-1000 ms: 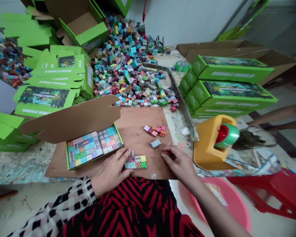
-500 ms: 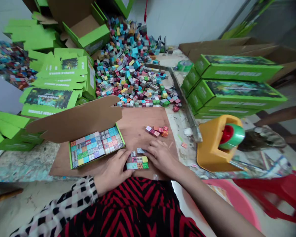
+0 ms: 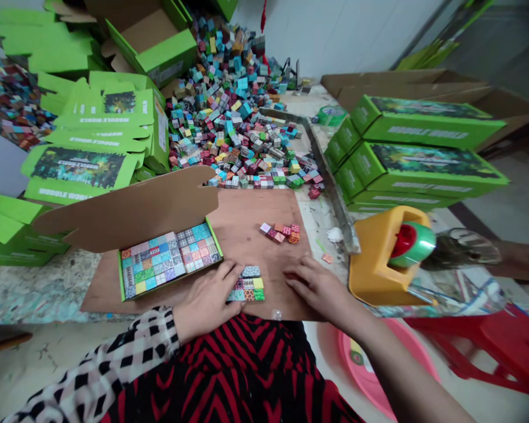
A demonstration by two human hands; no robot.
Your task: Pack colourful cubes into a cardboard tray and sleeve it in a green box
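My left hand (image 3: 209, 296) has its fingers around the left end of the cube block (image 3: 250, 284), near the front edge of the table (image 3: 35, 299); whether they grip, I can't tell. My right hand (image 3: 320, 289) has bent, parted fingers, no cube visible. I judge the step as arranging rows; adding more calls for reaching back to the loose cubes (image 3: 282, 232).
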